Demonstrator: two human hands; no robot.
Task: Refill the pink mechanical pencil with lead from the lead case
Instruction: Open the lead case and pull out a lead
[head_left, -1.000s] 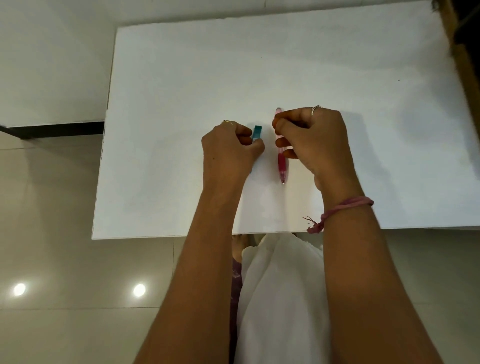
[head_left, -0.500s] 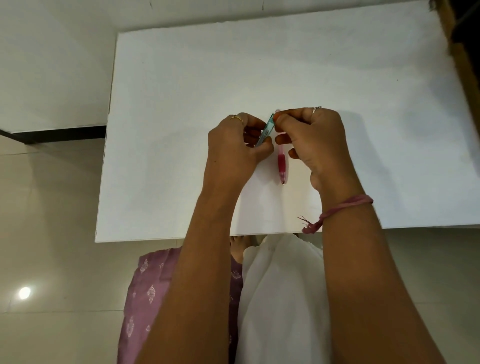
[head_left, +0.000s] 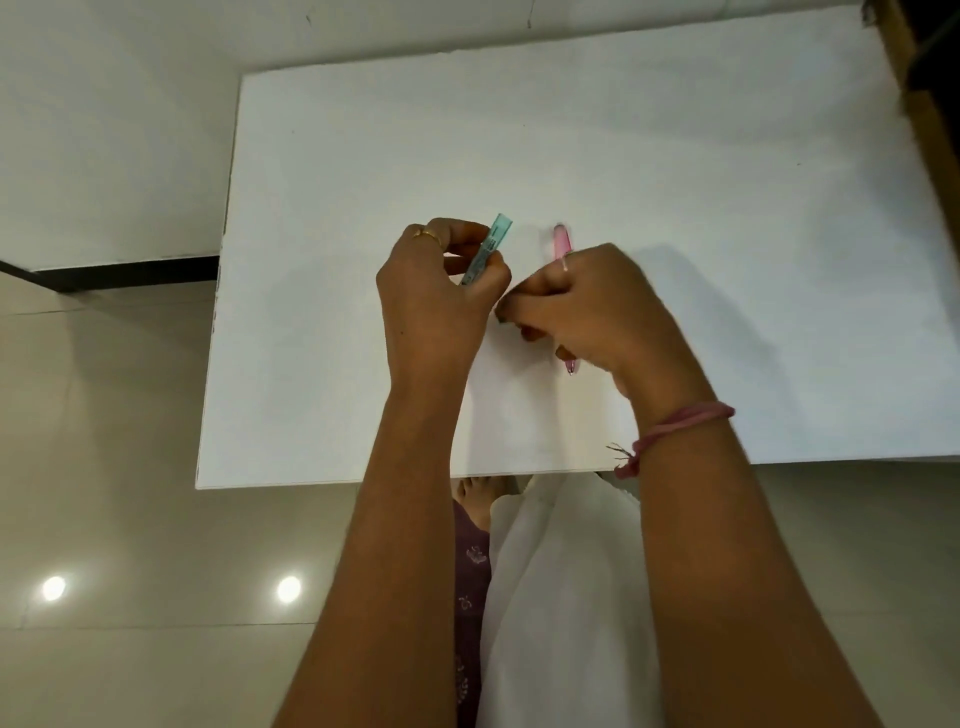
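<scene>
My left hand (head_left: 436, 306) grips a slim teal lead case (head_left: 491, 244), tilted with its upper end pointing up and to the right. The pink mechanical pencil (head_left: 562, 243) lies lengthwise on the white table (head_left: 727, 260), its middle hidden under my right hand (head_left: 587, 306) and its tip (head_left: 570, 368) showing below the fingers. My right thumb and fingers are pinched together just right of my left hand, below the case. A small dark bit shows at the fingertips; what it is I cannot tell.
The table's near edge (head_left: 311, 480) is close to my body, and its left edge drops to a tiled floor (head_left: 104, 467). A dark wooden piece of furniture (head_left: 930, 104) stands at the far right. A pink thread band circles my right wrist.
Half a second ago my right fingertips were at the upper end of the case. They have since pulled down and away, pinched, and the case now tilts freely in my left hand.
</scene>
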